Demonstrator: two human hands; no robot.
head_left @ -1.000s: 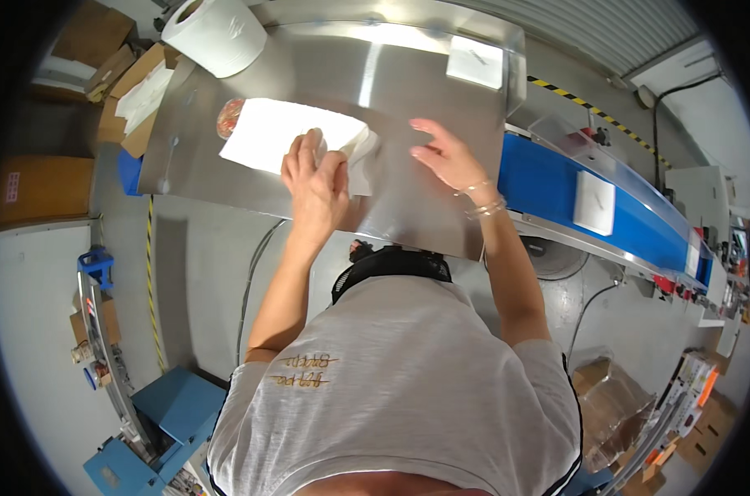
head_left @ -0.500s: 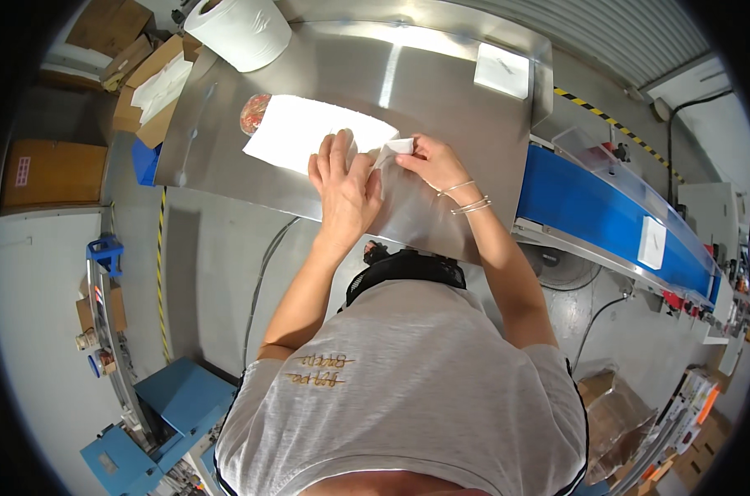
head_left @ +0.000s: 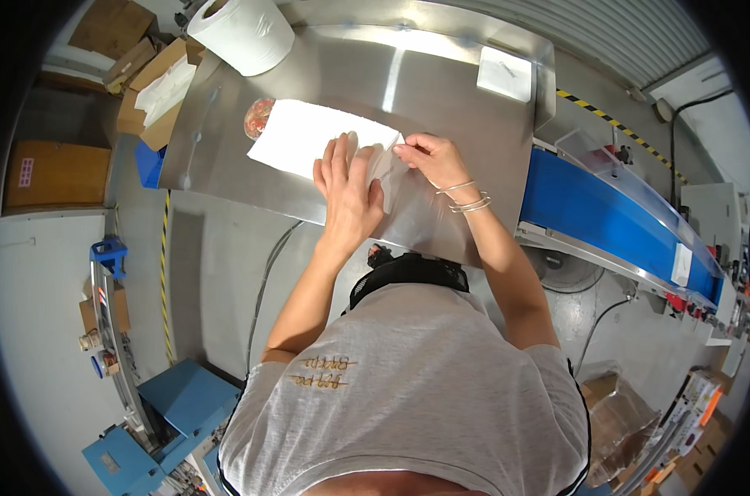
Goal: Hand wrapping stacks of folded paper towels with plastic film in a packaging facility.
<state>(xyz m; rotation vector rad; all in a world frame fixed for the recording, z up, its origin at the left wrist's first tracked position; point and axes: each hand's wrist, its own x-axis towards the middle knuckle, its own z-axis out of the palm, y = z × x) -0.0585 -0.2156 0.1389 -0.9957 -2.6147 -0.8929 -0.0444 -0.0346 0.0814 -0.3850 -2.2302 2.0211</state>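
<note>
A white stack of thin sheets or bags [head_left: 305,136] lies on the steel table [head_left: 342,62]. Across its near right part my left hand [head_left: 348,186] rests with fingers stretched out. My right hand [head_left: 437,161], wearing thin bangles, pinches the right edge of a translucent white flap [head_left: 386,178], which looks like a thin plastic bag. This flap hangs between both hands, beside the stack's right end. Against the stack's left end sits a round red-patterned thing in clear wrap [head_left: 258,118]; its kind is unclear.
A big white roll [head_left: 247,37] stands at the back left, near an open cardboard box [head_left: 156,83]. A flat white packet [head_left: 505,74] lies at the back right corner. On the right, a blue conveyor belt [head_left: 590,207] carries a white packet [head_left: 682,264].
The lifted white flap at my right fingertips has come down, and my left hand lies flatter. On the belt, the white packet has travelled farther right and nearer.
</note>
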